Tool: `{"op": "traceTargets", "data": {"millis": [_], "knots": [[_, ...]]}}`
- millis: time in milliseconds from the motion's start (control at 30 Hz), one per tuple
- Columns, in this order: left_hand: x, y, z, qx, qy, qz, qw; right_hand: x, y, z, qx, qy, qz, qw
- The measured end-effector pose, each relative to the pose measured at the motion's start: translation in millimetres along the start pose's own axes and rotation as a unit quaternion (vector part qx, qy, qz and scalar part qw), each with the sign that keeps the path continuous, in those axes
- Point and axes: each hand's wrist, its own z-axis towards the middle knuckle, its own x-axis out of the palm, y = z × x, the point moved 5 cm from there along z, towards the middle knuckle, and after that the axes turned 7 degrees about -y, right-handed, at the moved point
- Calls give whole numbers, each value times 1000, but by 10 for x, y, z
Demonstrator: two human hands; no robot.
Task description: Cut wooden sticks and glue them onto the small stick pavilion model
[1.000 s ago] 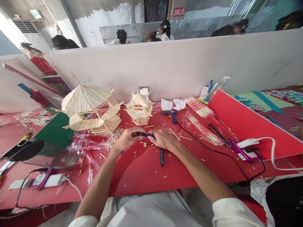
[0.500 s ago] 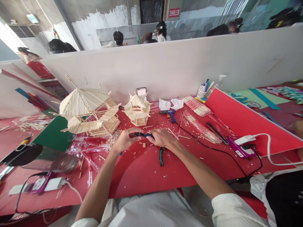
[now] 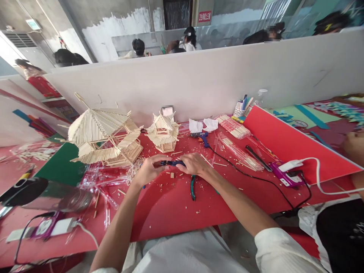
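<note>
Over the middle of the red table, my left hand (image 3: 151,169) and my right hand (image 3: 195,164) face each other. Between them is a slim dark blue and black tool (image 3: 172,163). Fingers of my left hand curl round its left end, while my right hand is closed on its right end. Its exact kind is too small to tell. Just below my right hand lies a teal and black tool handle (image 3: 193,189), its upper part hidden by the hand. Short stick pieces (image 3: 172,175) lie on the table beneath my hands.
Behind my hands stand a large stick pavilion (image 3: 99,127) and a smaller one (image 3: 163,131). A blue glue gun (image 3: 202,138) with its cord, bagged sticks (image 3: 241,151) and a red board (image 3: 295,140) are at right. A bottle (image 3: 57,195) lies at left.
The view has shifted slightly. Both hands keep their hold on the dark tool, with hardly any movement over the table.
</note>
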Motion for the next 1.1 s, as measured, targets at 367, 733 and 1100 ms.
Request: {"op": "traceTargets", "data": {"millis": [367, 733, 1100], "knots": [[84, 129, 1, 1, 9, 74, 997, -239, -410, -95, 128, -40, -3, 991], [783, 357, -61, 93, 81, 184, 975, -29, -770, -241, 177, -23, -76, 981], [248, 451, -13, 72, 97, 262, 957, 74, -811, -255, 201, -23, -59, 978]]}}
